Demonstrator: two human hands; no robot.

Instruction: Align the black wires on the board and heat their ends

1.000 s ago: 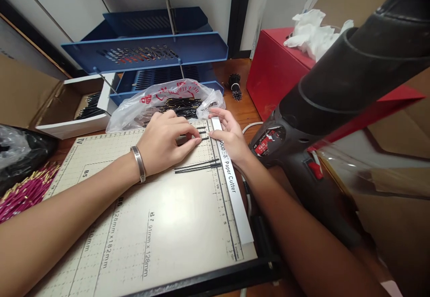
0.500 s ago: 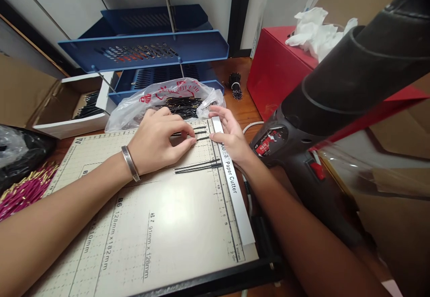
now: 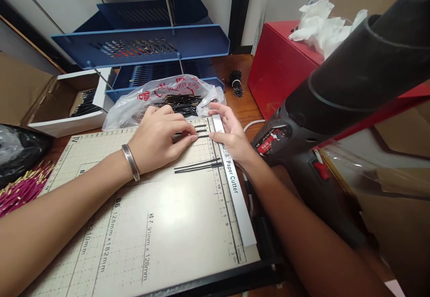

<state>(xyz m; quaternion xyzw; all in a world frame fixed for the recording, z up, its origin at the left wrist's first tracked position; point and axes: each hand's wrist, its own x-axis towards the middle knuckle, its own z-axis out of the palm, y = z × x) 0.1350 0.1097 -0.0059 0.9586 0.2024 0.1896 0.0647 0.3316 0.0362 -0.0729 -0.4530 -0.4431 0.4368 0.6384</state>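
Note:
My left hand (image 3: pixel 164 136), with a metal bracelet on its wrist, rests on the paper cutter board (image 3: pixel 181 216). Its thumb and forefinger are pinched on a thin black wire (image 3: pixel 203 136); other black wires lie just behind it. My right hand (image 3: pixel 230 131) is at the far end of the white cutter strip (image 3: pixel 235 185), fingers spread and curved, thumb tip close to the wire ends. Nearer to me, several black wires (image 3: pixel 196 167) lie together on the board, their right ends by the ruler scale.
Behind the board sit a plastic bag (image 3: pixel 131 104) of black wires and a blue rack (image 3: pixel 141 46). A white box (image 3: pixel 67 124) and magenta wires (image 3: pixel 25 187) are at the left. On the right stand a red box (image 3: pixel 268 73) and a black machine (image 3: pixel 349 82). A tied bundle (image 3: pixel 236 83) lies behind.
The view has shifted slightly. My left thumb and forefinger have moved a little to the right; my right hand keeps nearly the same pose.

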